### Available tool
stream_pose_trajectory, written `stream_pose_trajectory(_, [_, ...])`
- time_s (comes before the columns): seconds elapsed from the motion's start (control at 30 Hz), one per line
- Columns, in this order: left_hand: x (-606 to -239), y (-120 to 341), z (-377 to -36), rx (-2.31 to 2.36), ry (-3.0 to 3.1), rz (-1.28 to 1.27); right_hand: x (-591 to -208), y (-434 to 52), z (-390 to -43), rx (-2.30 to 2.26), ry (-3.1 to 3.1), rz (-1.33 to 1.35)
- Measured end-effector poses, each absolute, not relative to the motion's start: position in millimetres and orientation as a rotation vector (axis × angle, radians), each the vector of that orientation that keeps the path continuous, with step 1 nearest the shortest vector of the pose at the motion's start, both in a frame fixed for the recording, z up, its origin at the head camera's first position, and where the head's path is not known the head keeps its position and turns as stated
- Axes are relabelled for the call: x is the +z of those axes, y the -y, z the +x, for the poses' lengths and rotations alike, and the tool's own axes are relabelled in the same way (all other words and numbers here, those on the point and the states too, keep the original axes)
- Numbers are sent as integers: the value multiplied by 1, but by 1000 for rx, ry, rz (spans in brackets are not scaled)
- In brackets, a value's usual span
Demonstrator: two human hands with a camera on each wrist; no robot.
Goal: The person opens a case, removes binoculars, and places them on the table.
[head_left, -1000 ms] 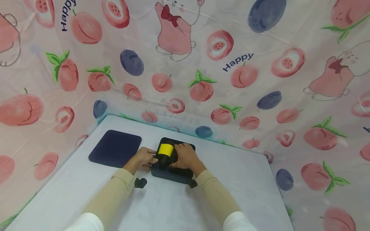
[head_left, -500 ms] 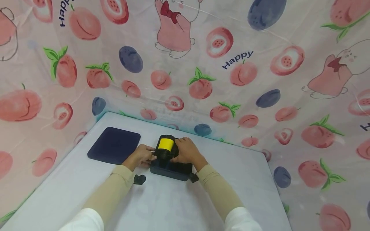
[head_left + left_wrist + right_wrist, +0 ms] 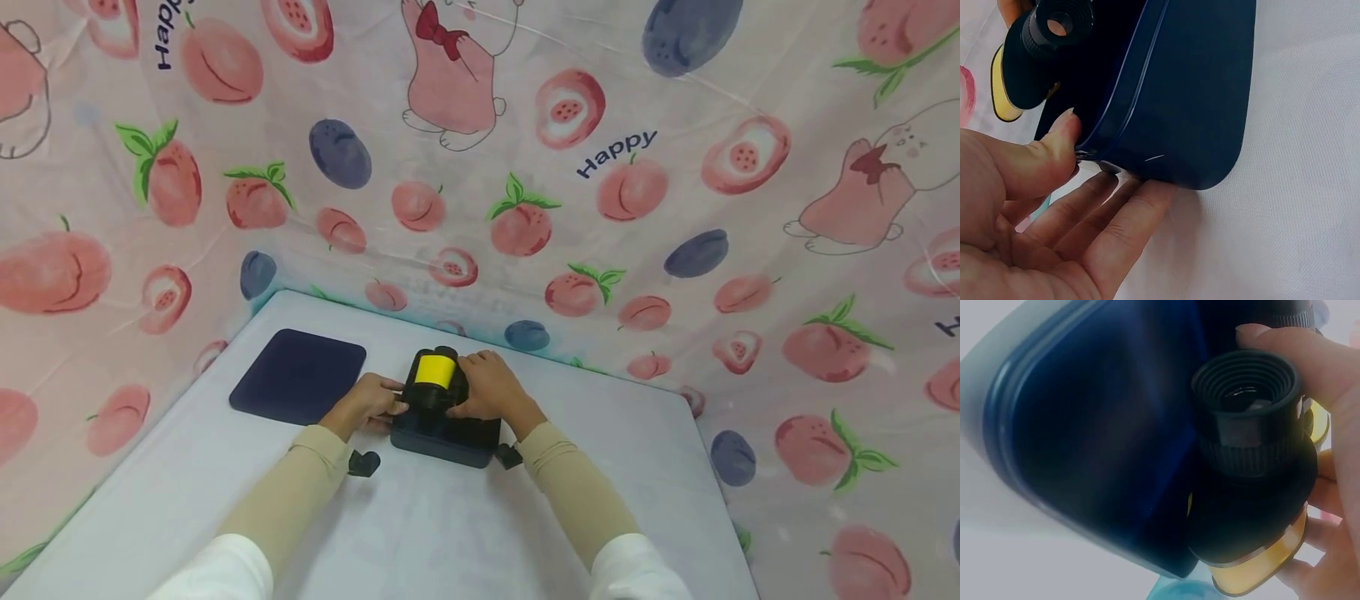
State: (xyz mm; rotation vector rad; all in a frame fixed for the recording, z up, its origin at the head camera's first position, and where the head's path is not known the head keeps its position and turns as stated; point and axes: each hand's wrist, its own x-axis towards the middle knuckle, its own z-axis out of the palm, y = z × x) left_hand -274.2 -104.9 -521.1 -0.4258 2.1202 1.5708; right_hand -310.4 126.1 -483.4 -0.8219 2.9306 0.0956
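Resting on the white cloth-covered table [image 3: 420,533], a dark blue rounded-rectangular box [image 3: 444,437] is seen just ahead of two beige-sleeved forearms. Small black clip-like parts are seen on the cloth near each wrist, one [image 3: 363,463] to the left of the box and one [image 3: 508,456] at its right corner; what they are cannot be told. The box is flanked by both hands. The left hand [image 3: 367,404] is laid against the box's left side: in the left wrist view its thumb [image 3: 1054,147] is pressed on the rim and its fingers [image 3: 1116,219] are stretched nearly straight beneath the box's corner [image 3: 1197,125]. A pair of black binoculars with a yellow panel [image 3: 435,379] is held over the box's far half by the right hand [image 3: 487,390], whose fingers are curled round the right barrel; the ribbed eyepiece [image 3: 1246,394] is shown close up in the right wrist view. Left of the box, beyond the left hand, a flat dark blue lid of the same shape [image 3: 298,377] is lying. Behind the box, a pink curtain printed with peaches [image 3: 600,192] is hung.
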Motion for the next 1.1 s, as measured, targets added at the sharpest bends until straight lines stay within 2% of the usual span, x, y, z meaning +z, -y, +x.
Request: stream_pose_trajectory(1.1, [-523, 105, -272, 1586, -2132, -340, -468, -164, -300, 73, -2976, -716])
